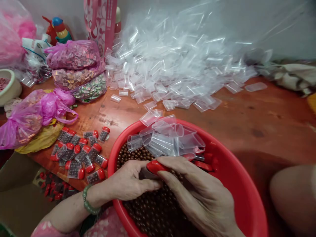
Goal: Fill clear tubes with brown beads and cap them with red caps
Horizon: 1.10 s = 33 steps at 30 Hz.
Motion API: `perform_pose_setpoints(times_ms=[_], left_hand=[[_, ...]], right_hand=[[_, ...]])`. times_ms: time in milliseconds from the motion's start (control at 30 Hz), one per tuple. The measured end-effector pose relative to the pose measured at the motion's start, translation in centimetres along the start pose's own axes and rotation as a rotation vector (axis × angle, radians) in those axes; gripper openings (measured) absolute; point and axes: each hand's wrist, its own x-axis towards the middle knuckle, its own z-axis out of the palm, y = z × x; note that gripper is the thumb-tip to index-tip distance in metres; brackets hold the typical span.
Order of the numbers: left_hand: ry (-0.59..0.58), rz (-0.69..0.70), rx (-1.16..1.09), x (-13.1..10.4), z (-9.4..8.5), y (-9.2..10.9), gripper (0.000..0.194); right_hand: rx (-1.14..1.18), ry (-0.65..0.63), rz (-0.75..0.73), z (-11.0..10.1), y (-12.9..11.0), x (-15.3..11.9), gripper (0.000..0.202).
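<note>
Over a red basin (247,184) of small brown balls (158,210), my left hand (133,181) holds a small clear container, mostly hidden by the fingers. The fingers of my right hand (197,191) pinch a red cap (156,166) at that container's end. Clear plastic tubes (163,141) lie on the balls at the basin's far side, with red caps (203,164) beside them. Left of the basin, several filled containers with red caps (81,151) are spread on the wooden table (266,125).
A large heap of clear tubes (172,75) stands behind the basin. Pink bags of small packets (74,59) and a white bowl (12,89) are at the left. A box (14,184) with capped containers sits lower left. A bare knee or limb (293,197) is at the right.
</note>
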Motion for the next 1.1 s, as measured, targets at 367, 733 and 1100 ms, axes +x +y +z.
perform_pose_setpoints(times_ms=[367,733,1100], left_hand=[[-0.072,-0.072,0.009,-0.1,-0.8,-0.6,0.011],[-0.104,-0.254,0.065,0.4,-1.5,-0.2,0.022],[-0.023,-0.387,-0.17,0.7,-1.3,0.5,0.052]], right_hand=[[-0.142,-0.125,-0.028,-0.7,0.1,0.1,0.019],[-0.123,-0.133,0.137,-0.8,0.0,-0.6,0.012],[-0.553,-0.202,-0.202,0.7,0.7,-1.6,0.074]])
